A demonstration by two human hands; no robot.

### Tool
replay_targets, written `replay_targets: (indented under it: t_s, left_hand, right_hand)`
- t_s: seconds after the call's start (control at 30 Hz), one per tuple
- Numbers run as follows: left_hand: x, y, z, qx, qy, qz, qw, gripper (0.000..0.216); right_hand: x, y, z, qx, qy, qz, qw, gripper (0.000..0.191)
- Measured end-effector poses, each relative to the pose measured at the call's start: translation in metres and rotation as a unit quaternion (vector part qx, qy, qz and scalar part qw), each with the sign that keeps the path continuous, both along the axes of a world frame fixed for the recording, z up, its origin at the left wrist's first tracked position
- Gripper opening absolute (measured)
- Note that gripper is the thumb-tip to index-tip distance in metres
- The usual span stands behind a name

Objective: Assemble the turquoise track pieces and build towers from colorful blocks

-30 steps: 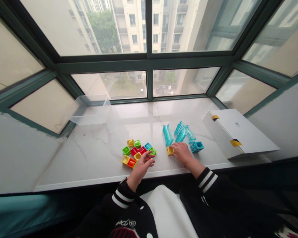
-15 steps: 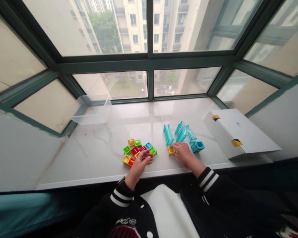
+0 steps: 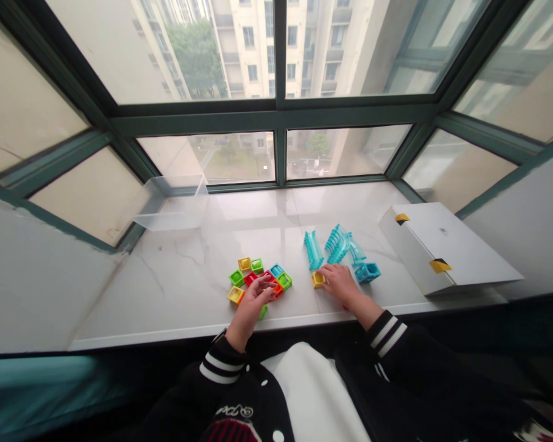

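Head view: my left hand (image 3: 252,299) curls over the near side of the block cluster (image 3: 258,276), fingertips on the red and orange pieces. I can't tell whether it grips one. My right hand (image 3: 343,283) rests on the sill (image 3: 188,288), fingertips touching a lone yellow block (image 3: 317,279) just to its left; pinched or only touched, I can't say. Blue tracks (image 3: 336,245) lie just beyond, running away from me.

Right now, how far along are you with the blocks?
Done: blue track pieces lie apart from the colourful blocks. In hand: left hand on the colourful blocks, right hand beside one yellow block. Left: every piece sits on the sill, outside the clear bin.
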State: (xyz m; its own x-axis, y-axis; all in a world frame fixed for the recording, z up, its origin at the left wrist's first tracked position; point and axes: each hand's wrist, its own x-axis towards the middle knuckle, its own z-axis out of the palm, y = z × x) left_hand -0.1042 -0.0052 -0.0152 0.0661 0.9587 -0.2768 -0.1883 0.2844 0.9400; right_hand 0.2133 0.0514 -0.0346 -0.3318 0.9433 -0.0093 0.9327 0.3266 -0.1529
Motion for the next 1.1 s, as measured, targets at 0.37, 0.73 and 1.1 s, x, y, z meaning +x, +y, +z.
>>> replay_targets:
  t_s: [0.37, 0.73, 1.1]
  left_hand:
    - [-0.037, 0.004, 0.01, 0.041, 0.063, 0.097, 0.992, 0.058]
    - [-0.072, -0.005, -0.01, 0.176, 0.443, 0.113, 0.872, 0.032]
    - [-0.062, -0.022, -0.031, 0.242, 0.544, -0.135, 0.792, 0.072]
  right_hand:
    - [-0.002, -0.009, 0.012, 0.039, 0.079, 0.031, 0.996, 0.038]
    - [-0.064, -0.038, 0.022, 0.003, 0.235, 0.203, 0.951, 0.025]
    - [-0.098, -0.043, -0.011, -0.073, 0.149, 0.086, 0.982, 0.06]
